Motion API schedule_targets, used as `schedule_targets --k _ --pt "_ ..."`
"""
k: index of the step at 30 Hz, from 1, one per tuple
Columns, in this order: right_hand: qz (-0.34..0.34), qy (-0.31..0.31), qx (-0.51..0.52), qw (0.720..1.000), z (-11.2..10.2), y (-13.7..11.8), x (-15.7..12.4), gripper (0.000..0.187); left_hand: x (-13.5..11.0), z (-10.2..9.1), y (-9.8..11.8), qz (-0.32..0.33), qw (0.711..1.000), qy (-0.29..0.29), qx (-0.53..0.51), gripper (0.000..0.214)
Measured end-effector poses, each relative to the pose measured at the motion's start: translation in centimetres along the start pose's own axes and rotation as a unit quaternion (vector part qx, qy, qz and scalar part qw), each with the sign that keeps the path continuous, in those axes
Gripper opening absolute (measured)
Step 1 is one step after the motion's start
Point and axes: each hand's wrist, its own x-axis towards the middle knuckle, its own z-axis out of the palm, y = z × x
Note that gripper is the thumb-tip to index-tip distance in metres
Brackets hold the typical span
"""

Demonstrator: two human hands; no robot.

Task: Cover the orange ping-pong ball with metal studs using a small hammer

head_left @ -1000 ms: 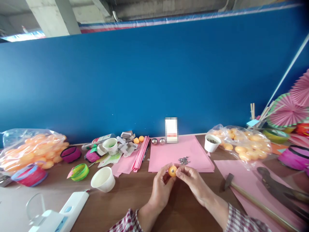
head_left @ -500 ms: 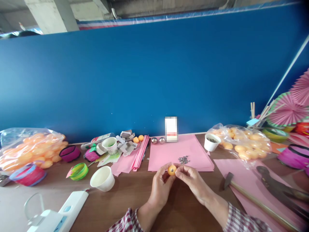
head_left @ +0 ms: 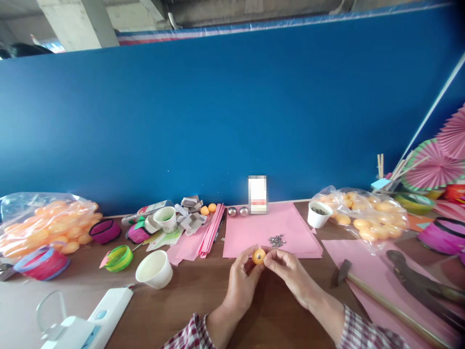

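A small orange ball (head_left: 258,256) with a dark metal piece at its centre is pinched between both my hands above the wooden table (head_left: 189,305). My left hand (head_left: 243,283) grips the ball from the left with closed fingers. My right hand (head_left: 286,271) pinches it from the right with thumb and forefinger. Just beyond the ball, a little pile of small silver metal pieces (head_left: 276,240) lies on a pink paper sheet (head_left: 254,230).
Two plastic bags of orange balls (head_left: 43,228) (head_left: 363,213) sit left and right. White cups (head_left: 155,268) (head_left: 318,214), a hammer (head_left: 378,295), pliers (head_left: 417,281), pink paper strips (head_left: 210,230), paper fans (head_left: 436,165) and a white device (head_left: 90,320) lie around. A blue wall stands behind the table.
Both hands stay on the orange ball with almost no movement; the view has shifted very slightly.
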Motion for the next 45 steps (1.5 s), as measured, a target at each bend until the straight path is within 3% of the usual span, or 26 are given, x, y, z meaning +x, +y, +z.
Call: schedule_targets --k 24,33,45 --pt "0.026 -0.003 0.020 0.999 -0.1 0.2 0.0 0.020 -0.1 0.0 0.0 0.007 1.000 -0.008 0.006 0.034" --pt "0.053 -0.032 0.063 0.996 -0.9 1.1 0.4 0.022 -0.4 0.1 0.3 0.010 0.998 -0.021 0.053 0.033" --pt "0.069 -0.020 0.081 0.994 -0.9 1.3 0.4 0.020 -0.4 0.2 0.8 0.019 0.996 -0.022 0.083 0.029"
